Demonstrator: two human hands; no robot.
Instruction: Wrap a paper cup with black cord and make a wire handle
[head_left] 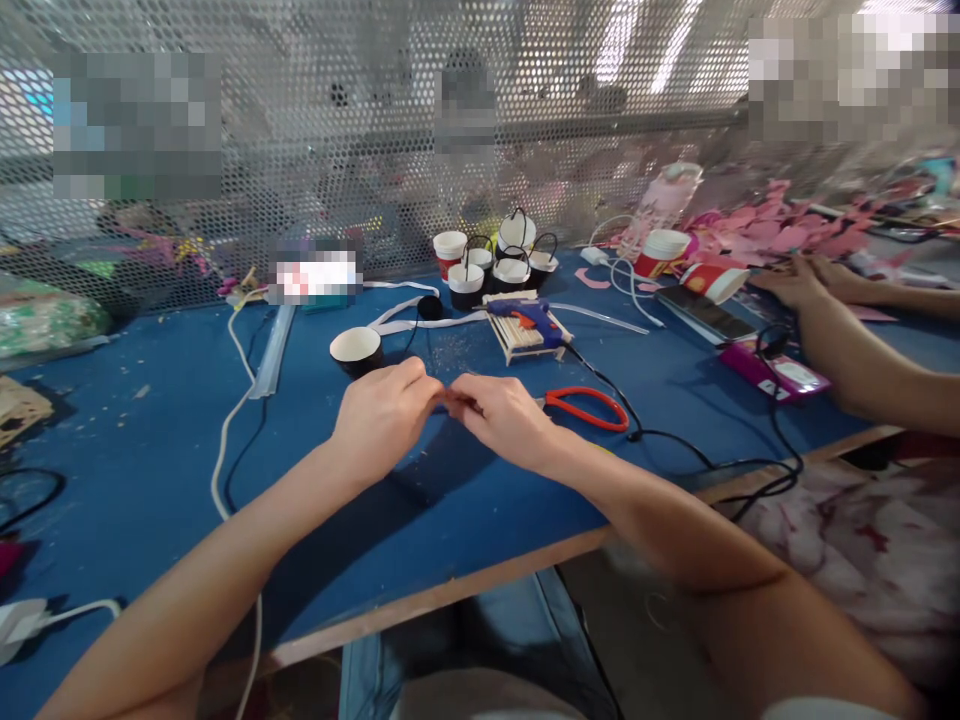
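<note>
My left hand (386,410) and my right hand (506,415) meet over the blue table, fingertips pinched together. Whatever lies between the fingers is too small or hidden to name. Just behind my left hand stands a black-sided paper cup (355,346) with a white inside. White ribbon (442,322) runs behind the hands, beside a small black roll (430,307). A blue glue gun (534,322) rests on a little rack of wooden sticks (511,335) beyond my right hand. Red handles of a cutting tool (589,408) lie right of that hand, its front end partly covered.
Several cups with black handles (510,272) stand by the perforated metal screen (390,190). A white cable (219,470) crosses the table at left, near clear glue sticks (274,350). At right are a phone (705,315), a black cord (675,445) and another person's arm (847,340).
</note>
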